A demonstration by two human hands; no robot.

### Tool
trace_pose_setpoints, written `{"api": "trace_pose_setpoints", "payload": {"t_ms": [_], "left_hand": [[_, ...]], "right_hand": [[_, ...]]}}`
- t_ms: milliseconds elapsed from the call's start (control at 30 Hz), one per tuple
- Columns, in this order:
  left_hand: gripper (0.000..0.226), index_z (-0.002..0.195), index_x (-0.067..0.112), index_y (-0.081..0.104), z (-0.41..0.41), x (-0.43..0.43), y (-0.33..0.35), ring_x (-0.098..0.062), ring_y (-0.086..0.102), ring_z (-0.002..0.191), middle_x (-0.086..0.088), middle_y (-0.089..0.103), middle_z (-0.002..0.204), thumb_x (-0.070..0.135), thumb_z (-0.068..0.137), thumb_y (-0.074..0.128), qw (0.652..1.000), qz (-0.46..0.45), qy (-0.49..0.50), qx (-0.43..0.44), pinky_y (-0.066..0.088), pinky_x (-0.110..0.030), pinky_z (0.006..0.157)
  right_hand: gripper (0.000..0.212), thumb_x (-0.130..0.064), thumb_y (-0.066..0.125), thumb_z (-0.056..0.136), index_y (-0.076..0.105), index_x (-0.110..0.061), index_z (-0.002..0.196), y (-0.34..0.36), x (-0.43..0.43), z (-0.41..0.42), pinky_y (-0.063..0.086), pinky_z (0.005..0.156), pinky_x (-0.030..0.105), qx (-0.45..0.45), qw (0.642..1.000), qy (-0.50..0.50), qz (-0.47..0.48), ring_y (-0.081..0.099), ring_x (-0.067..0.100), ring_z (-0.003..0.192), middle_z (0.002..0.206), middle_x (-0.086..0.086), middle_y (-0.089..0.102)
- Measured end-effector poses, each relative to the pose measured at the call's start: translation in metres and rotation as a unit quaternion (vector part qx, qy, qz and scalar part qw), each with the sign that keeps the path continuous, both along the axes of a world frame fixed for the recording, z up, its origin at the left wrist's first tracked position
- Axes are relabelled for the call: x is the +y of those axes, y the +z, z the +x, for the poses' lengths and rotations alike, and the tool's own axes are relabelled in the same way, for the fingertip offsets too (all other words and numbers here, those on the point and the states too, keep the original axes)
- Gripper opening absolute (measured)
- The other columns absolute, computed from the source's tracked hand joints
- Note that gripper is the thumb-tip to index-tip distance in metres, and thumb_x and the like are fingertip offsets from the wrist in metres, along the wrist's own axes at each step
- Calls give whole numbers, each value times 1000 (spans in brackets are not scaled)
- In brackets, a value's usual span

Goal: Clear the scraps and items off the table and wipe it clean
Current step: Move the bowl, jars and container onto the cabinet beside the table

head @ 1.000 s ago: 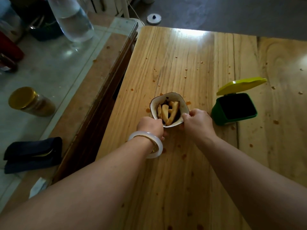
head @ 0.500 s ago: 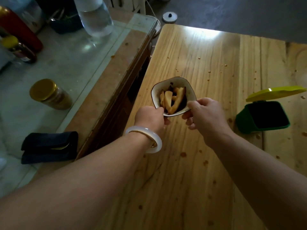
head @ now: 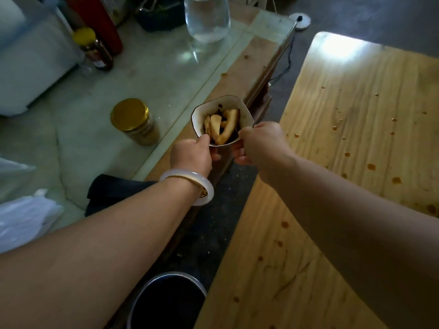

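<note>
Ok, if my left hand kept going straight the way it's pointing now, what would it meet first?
The left hand grips the bowl, which is right ahead of it. Past the bowl lies the counter's brown wooden edge; height is unclear, so it might pass above.

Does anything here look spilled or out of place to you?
Yes: brownish drops dot the wooden table, scattered across its top, like splashed sauce. Nothing spills from the bowl of food scraps, which the left hand and right hand grip beside the table.

Home dining corner: wooden table (head: 344, 162), jars (head: 134, 121)
</note>
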State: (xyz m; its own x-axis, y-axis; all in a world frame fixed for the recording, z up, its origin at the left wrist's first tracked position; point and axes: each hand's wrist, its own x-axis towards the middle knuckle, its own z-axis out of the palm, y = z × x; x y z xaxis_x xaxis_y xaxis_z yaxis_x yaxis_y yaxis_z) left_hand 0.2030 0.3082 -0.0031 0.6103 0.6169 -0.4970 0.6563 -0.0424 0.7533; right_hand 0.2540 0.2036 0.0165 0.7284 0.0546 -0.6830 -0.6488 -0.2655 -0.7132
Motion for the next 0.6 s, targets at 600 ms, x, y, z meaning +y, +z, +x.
{"api": "trace_pose_setpoints", "payload": {"t_ms": [600], "left_hand": [[30, 71, 10, 55, 19, 104, -80, -5, 51, 46, 1, 66, 65, 8, 96, 40, 970, -225, 81, 43, 31, -19, 43]], "right_hand": [[26, -2, 47, 97, 44, -13, 74, -109, 122, 21, 54, 50, 19, 20, 999, -20, 38, 59, 14, 63, 77, 6, 56]]}}
